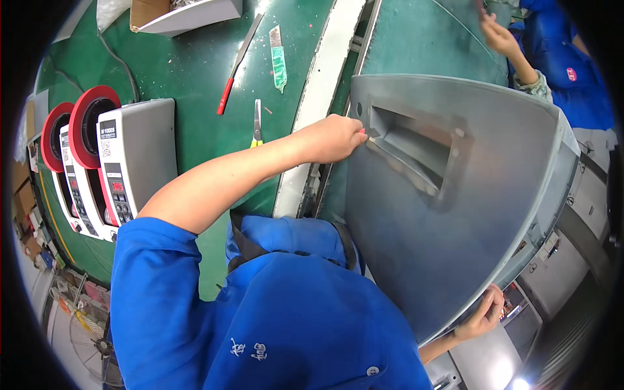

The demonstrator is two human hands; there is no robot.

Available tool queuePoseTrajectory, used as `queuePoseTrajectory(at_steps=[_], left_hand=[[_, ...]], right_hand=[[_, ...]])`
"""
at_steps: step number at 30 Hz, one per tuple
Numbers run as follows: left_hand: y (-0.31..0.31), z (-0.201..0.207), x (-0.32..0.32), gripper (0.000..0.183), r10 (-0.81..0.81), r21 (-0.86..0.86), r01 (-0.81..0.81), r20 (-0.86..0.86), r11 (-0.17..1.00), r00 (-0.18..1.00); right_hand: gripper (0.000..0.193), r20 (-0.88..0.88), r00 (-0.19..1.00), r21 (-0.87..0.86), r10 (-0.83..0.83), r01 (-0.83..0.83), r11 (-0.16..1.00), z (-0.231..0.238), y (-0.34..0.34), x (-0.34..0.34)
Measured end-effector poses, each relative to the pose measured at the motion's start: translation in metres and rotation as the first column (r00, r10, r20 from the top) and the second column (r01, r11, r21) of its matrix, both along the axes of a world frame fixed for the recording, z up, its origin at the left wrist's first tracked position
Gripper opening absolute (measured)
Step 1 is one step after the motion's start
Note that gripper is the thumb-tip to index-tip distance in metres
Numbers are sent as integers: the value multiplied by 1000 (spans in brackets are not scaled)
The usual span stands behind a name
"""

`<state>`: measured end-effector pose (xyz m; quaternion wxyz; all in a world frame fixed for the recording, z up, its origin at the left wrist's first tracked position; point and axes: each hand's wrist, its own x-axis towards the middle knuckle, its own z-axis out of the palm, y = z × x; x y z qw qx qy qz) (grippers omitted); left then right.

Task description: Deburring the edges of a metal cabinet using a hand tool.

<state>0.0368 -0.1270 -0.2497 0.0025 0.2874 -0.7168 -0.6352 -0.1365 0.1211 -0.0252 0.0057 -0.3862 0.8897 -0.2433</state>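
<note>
A large grey panel (416, 247) with curved edges and a rectangular recess (416, 149) leans in front of me on the right. My left hand (335, 138) reaches across to the corner of the recess, thumb and fingers pinched together. Something small and reddish shows at its fingertips, too small to name. Along the lower right edge of the panel, my right hand (484, 315) has its fingers curled against the rim. A pale scuffed patch runs around the recess, and a strip along its near lip looks bent or loose.
On the green bench (201, 149) lie a red-handled file (239, 65), a green-handled blade (277, 62) and yellow-handled scissors (257, 123). Two tape dispensers (140, 143) with red reels stand left, below an open carton (188, 16). A co-worker's hand (497, 36) is at the far right.
</note>
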Motion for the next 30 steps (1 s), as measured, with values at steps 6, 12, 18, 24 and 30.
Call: queuePoseTrajectory(at_steps=[6, 12, 18, 24, 30], left_hand=[[-4, -7, -1, 29, 4, -105, -7, -32, 994, 999], [2, 4, 2, 30, 1, 30, -2, 28, 1000, 1000], [0, -2, 2, 30, 36, -20, -36, -2, 999, 999], [-12, 6, -1, 30, 15, 14, -15, 15, 1000, 1000], [-5, -4, -1, 30, -61, -121, 55, -45, 991, 997]], right_hand=[[13, 20, 1000, -29, -21, 21, 999, 2, 2, -2], [14, 12, 1000, 1, -18, 18, 1000, 0, 4, -1], [16, 4, 1000, -8, -4, 4, 1000, 1, 0, 1], [16, 12, 1000, -8, -6, 6, 1000, 2, 4, -1], [15, 38, 999, -35, -11, 12, 999, 0, 3, -1]])
